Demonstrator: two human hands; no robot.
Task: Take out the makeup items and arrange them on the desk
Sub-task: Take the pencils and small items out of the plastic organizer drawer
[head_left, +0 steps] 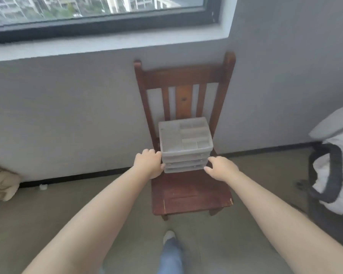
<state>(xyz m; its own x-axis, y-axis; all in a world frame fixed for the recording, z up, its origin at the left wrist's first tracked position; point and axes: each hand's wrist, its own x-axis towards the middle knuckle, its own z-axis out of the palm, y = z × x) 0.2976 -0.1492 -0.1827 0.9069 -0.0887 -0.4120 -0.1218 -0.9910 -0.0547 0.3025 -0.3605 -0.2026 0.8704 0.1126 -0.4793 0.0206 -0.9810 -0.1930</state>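
Organizer (pixel 185 144) on chair (pixel 188 191), frame centre. Left hand (pixel 148 166) and right hand (pixel 222 168) touch its sides, fingers loosely spread; drawer contents blurred.

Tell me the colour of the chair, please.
Dark reddish-brown wood; the chair shows in the head view.

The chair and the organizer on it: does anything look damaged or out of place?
The chair has a chipped front right corner of its seat and a pale scratch near the front left. The organizer sits upright at the back of the seat, and its top compartments look empty.
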